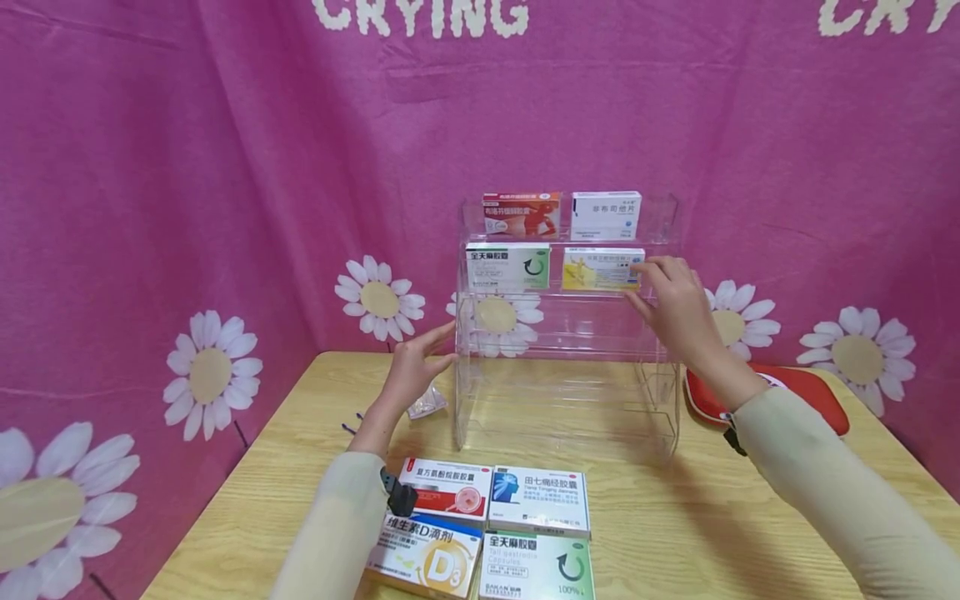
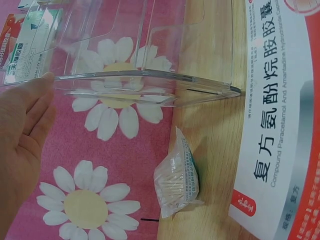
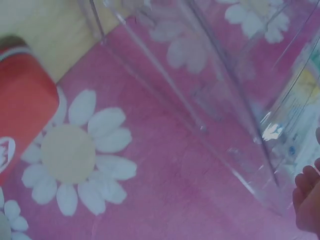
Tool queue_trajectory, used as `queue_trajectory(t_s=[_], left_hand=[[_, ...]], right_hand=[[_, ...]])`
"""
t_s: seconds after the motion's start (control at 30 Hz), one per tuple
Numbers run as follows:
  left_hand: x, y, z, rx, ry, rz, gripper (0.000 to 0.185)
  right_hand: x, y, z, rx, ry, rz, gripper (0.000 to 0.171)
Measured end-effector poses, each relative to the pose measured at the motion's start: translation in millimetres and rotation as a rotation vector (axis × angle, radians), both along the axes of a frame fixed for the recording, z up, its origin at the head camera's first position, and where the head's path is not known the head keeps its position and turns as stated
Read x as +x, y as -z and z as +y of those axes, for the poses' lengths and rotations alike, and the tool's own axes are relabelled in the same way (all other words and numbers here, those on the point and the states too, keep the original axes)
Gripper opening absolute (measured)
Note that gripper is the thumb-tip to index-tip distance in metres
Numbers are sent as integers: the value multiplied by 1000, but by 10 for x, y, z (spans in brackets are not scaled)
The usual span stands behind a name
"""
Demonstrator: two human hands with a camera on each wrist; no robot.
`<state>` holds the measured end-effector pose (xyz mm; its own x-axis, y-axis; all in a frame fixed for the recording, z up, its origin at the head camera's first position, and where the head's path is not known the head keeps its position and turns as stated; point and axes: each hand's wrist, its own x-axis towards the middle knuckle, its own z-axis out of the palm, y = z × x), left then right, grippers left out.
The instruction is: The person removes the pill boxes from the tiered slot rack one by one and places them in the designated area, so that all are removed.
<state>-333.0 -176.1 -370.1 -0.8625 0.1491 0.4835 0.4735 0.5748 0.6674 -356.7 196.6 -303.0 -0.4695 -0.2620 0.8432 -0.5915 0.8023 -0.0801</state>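
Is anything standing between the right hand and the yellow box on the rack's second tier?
Nothing visible: the right hand already has its fingertips at the right end of the yellow box, by the clear rack.

A pale wooden bench (image 1: pixel 750 533) stands before a pink cloth backdrop (image 1: pixel 225 167) printed with white daisies (image 1: pixel 212 375) and white lettering (image 1: pixel 420 17).

eight medicine boxes (image 1: pixel 507 265), one clear rack (image 1: pixel 660 392).

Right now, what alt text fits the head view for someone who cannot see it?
A person's right hand touches a yellow box on a clear acrylic shelf, while the left hand steadies its side. Four medicine boxes lie on the wooden table.
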Motion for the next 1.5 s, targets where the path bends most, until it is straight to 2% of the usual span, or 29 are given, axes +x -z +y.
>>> queue_trajectory(t_s=[0.13, 0.27, 0.5, 0.9, 1.07, 1.23, 1.5], left_hand=[[9, 6, 4, -1, -1, -4, 52], [16, 8, 11, -3, 0, -3, 52], [19, 9, 2, 3, -1, 8, 52], [20, 13, -9, 8, 4, 21, 50], [17, 19, -5, 1, 1, 24, 51], [17, 17, -3, 5, -5, 15, 51], [24, 20, 1, -3, -2, 1, 52]], right_hand=[[-185, -98, 39, 28, 64, 6, 38], [-330, -136, 75, 84, 88, 20, 38], [-443, -130, 47, 135, 104, 20, 31], [-416, -139, -24, 93, 163, -14, 26], [-397, -160, -22, 80, 160, 13, 26], [-365, -221, -37, 14, 119, 61, 24], [-266, -300, -49, -124, -2, 59, 25]])
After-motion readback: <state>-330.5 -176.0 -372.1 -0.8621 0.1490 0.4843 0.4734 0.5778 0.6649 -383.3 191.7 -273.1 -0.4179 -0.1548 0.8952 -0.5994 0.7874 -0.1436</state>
